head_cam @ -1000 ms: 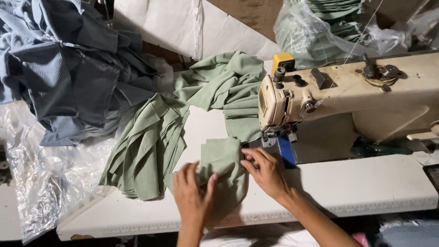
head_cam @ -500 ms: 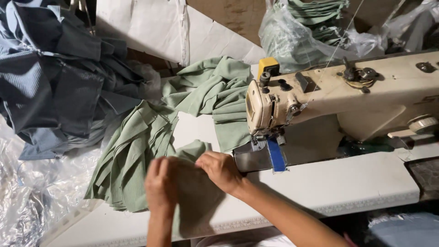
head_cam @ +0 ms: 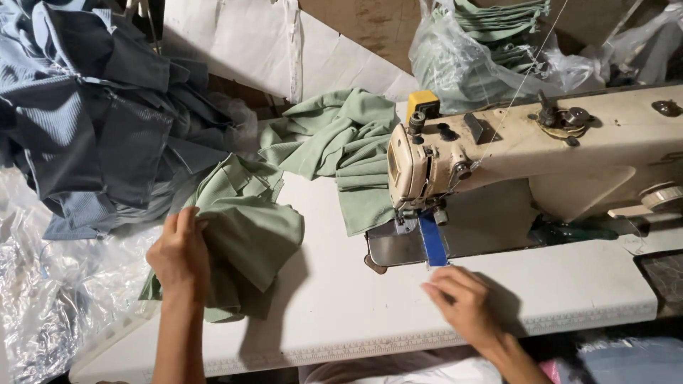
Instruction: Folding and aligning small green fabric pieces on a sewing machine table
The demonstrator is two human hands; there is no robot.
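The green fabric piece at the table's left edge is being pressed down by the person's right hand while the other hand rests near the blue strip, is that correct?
Not quite: the head view shows the left hand on the green fabric piece; the right hand lies near the blue strip.

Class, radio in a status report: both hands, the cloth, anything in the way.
Left hand flat on green cloth. Right hand empty, on table. Sewing machine nearby.
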